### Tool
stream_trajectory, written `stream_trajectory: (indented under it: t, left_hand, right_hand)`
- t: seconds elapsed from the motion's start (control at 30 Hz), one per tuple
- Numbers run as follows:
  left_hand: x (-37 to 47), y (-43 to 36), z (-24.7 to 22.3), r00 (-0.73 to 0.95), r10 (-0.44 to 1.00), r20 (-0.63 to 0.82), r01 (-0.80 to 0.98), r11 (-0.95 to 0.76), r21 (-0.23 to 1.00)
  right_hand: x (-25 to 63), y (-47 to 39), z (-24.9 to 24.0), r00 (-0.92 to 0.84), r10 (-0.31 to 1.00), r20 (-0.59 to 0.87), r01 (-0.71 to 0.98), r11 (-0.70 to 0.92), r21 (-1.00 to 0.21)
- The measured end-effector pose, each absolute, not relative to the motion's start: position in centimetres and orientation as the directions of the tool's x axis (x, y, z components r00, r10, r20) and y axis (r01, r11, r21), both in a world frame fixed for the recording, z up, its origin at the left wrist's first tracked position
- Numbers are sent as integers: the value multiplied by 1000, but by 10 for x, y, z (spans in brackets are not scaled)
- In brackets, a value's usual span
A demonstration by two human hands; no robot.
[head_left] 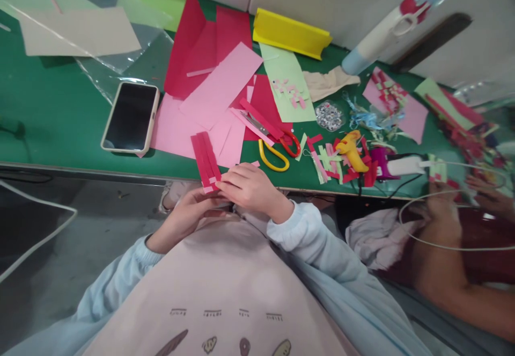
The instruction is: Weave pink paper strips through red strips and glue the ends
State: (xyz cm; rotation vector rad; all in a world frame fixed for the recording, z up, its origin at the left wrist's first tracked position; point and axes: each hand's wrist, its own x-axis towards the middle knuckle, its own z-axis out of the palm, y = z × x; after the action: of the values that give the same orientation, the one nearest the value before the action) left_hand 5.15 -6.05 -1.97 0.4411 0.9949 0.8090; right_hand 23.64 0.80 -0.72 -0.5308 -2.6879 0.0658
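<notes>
Pinching the red paper strips (205,156) at the surface's (76,125) near edge, my left hand (193,209) should hold them flat; my right hand (250,187) touches their lower corner, its grip closed or not I cannot tell, and should snug the pink crosspieces (210,189) without creasing.

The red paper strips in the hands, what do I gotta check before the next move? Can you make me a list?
1. Red paper strips held: ok, the left hand and right hand are both at the lower end.
2. Pink pieces neatly woven all through: cannot tell, fingers hide some of that end.
3. Scissors out of the hands: ok, they lie on the table.
4. Scissor blades fully in sight: not ok, paper covers part of them.
5. Phone away from the hands: ok, it lies off to the left.
</notes>
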Motion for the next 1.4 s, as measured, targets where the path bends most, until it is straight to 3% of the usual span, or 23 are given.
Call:
stream_trajectory:
  t: [0.13, 0.3, 0.37, 0.43, 0.5, 0.6, 0.73, 0.83, 0.97, 1.07, 1.2, 1.3, 1.4]
  left_hand:
    - [48, -59, -16, 272, 834, -480, -231, 541, 809]
    - [25, -55, -13, 342, 870, -355, 297, 259, 919]
    - [15, -51, -12, 188, 963, -193, 444, 92, 891]
    - [9, -44, -10, 2, 996, 94, 587, -77, 806]
    - [7, -33, -7, 20, 953, 302, 710, -226, 667]
    - [10, -12, -5, 164, 932, 323, 748, -331, 576]
    - [16, 14, -3, 174, 943, 284, 702, -321, 635]
    - [20, 22, 9, 133, 962, 238, 580, -270, 769]
    - [29, 10, 33, 74, 987, -141, 157, 128, 979]
    - [37, -2, 36, 191, 899, -393, -157, 423, 892]
    - [48, -14, 16, 294, 794, -532, -302, 605, 737]
    - [54, -23, 2, 263, 774, -575, -390, 631, 671]
    - [56, -31, -3, 227, 729, -646, -438, 669, 601]
  right_hand:
    - [234, 9, -8, -824, 386, 415, 357, 922, -150]
    - [232, 17, -1, -774, 492, 397, 396, 867, -303]
    - [230, 24, 5, -741, 556, 377, 413, 820, -396]
    - [229, 32, 13, -716, 624, 313, 439, 751, -494]
    - [228, 41, 23, -695, 687, 212, 472, 658, -586]
    - [226, 56, 38, -669, 734, 113, 476, 541, -694]
    - [222, 81, 55, -645, 758, 93, 442, 470, -764]
    - [220, 99, 68, -670, 737, 89, 399, 458, -795]
    - [220, 114, 80, -701, 713, 0, 379, 373, -847]
    - [222, 115, 73, -715, 693, -96, 394, 286, -874]
    - [222, 109, 54, -693, 693, -198, 526, 298, -797]
    - [225, 97, 47, -609, 792, -44, 623, 444, -643]
    - [232, 79, 43, -696, 712, 98, 576, 634, -516]
